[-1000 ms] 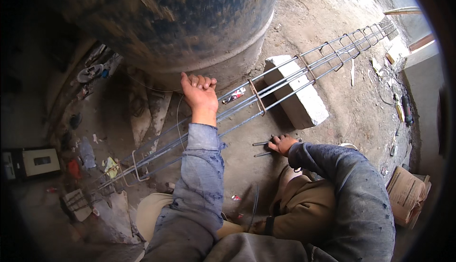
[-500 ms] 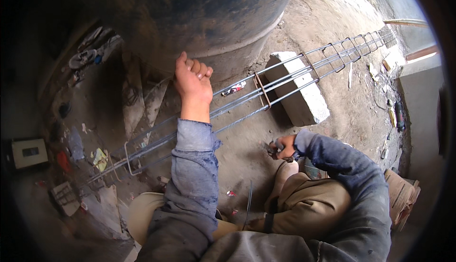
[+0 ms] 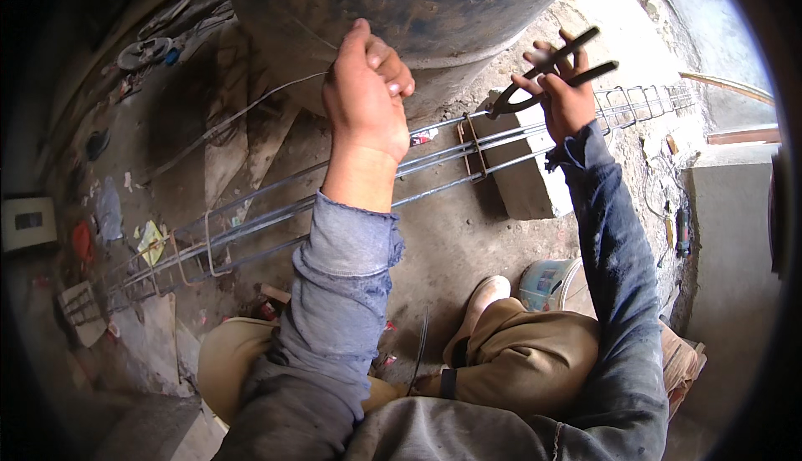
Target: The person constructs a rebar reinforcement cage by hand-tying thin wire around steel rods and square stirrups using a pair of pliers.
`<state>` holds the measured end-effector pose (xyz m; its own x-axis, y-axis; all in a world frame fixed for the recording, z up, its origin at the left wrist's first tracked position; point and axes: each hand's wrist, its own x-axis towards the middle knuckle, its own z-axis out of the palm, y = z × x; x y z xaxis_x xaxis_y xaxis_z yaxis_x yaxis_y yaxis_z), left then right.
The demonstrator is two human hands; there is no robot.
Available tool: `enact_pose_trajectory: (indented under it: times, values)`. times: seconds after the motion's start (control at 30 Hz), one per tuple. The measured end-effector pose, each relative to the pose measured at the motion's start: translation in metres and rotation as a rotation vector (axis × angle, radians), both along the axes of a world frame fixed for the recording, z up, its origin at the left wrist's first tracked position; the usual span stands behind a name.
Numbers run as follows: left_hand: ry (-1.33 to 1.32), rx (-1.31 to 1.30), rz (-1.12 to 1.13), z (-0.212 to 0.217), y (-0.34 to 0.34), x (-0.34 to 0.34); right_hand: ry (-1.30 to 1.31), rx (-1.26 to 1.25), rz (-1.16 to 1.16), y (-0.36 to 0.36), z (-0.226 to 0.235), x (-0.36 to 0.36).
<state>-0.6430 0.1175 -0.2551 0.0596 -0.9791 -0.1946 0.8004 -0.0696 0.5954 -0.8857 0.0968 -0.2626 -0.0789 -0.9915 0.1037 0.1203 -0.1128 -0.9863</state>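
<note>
My left hand (image 3: 368,89) is closed around a thin wire (image 3: 251,103), which trails off to the left past the fingers. Below that hand runs a long rebar cage (image 3: 434,163) of steel rods with square stirrups, slanting from lower left to upper right. Dark pincers (image 3: 511,98) are in my right hand (image 3: 570,103), their handles spread apart and the fingers around and between them. The pincer head is by the upper rod, close to a rust-brown stirrup (image 3: 473,150). Whether the jaws grip anything is too small to tell.
A pale concrete block (image 3: 535,181) lies under the cage. A large dark drum (image 3: 418,10) stands just beyond my left hand. Near my foot is a paint-stained bucket (image 3: 543,284). Scraps and boards litter the left; a concrete wall (image 3: 731,210) rises at right.
My right hand has risen from beside my knee to the cage, bringing the pincers with it. My left hand has shifted slightly up and right, and its wire now shows.
</note>
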Motion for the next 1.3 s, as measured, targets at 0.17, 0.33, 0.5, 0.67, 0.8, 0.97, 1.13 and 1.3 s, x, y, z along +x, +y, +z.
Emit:
enact_pose_trajectory:
  times: [0.17, 0.33, 0.5, 0.67, 0.8, 0.97, 1.13, 1.3]
  values:
    - [-0.035, -0.015, -0.006, 0.008, 0.009, 0.005, 0.066, -0.056, 0.001, -0.012, -0.013, 0.015]
    - [0.011, -0.075, -0.011, 0.017, 0.012, 0.013, 0.113, -0.179, -0.044, -0.017, -0.028, 0.021]
    - [0.047, -0.099, -0.054, 0.029, 0.017, 0.017, 0.337, -0.302, 0.010, -0.020, -0.046, 0.022]
    - [0.043, -0.129, -0.087, 0.033, 0.020, 0.017, 0.320, -0.291, -0.040, -0.016, -0.050, 0.033]
    - [0.031, -0.135, -0.094, 0.038, 0.023, 0.017, 0.331, -0.333, -0.059, -0.023, -0.052, 0.034]
    - [0.026, -0.143, -0.091, 0.041, 0.024, 0.015, 0.331, -0.323, -0.086, -0.023, -0.053, 0.035]
    - [0.041, -0.155, -0.081, 0.040, 0.024, 0.014, 0.331, -0.311, -0.081, -0.021, -0.054, 0.040]
    - [0.086, -0.175, -0.073, 0.034, 0.019, 0.013, 0.147, -0.235, -0.053, -0.017, -0.047, 0.044]
